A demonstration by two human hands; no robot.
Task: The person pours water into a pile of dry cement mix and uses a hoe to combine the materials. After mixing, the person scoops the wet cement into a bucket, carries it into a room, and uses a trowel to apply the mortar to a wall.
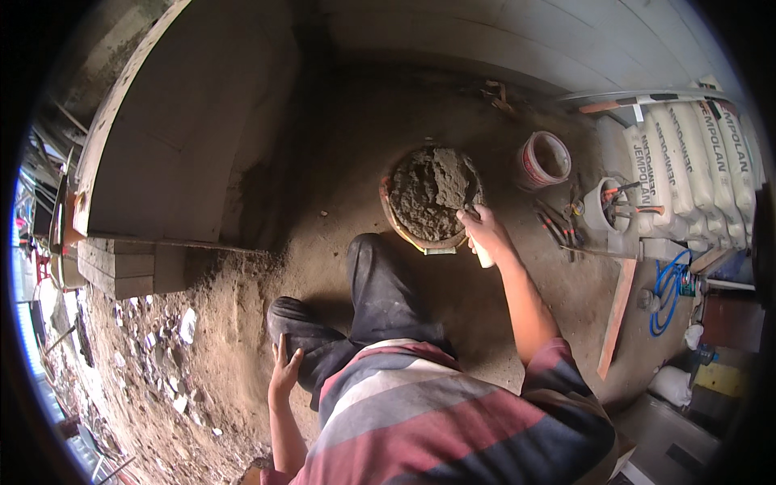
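Grasping a pale-handled tool [486, 257], probably a trowel, in the right hand [483, 231] at the near right edge of a round reddish tub [390, 212] of wet grey mortar [420, 196]. Resting the spread, unladen left hand [284, 369] on the black-trousered left knee [291, 312]. Could slop mortar over the rim if lifted overfull or tilted. Nearby, 2 more containers: red-and-white pail [530, 166] with unclear contents, white bucket [594, 212] of orange-handled tools [647, 209].

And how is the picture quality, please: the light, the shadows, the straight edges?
Head view: glare along the left rim, the rubble brightly lit; same head view: the ground beyond the mortar fades into dark shadow; head view again: lines on the grey wall bend, corners black.
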